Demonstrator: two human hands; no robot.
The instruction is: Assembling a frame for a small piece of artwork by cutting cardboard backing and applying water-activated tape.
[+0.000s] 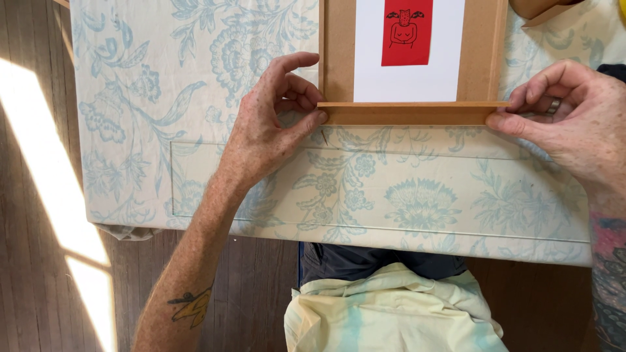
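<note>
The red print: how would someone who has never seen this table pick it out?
On the floral tablecloth lies a brown board, both hands at its lower ledge. A white sheet lies on it, with the red print on top: the only red piece, bearing a black line figure.

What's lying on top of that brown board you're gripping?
On the brown board lies a white sheet bearing a red card. The board's middle under the sheet is hidden.

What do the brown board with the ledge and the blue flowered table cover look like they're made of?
The flat brown board looks like fibreboard or thin wood: an even matte tan face with no visible grain, and a glued-on ledge strip of the same stuff. The pale blue floral table cover looks like woven cotton cloth: matte, with soft creases and drooping edges.
</note>
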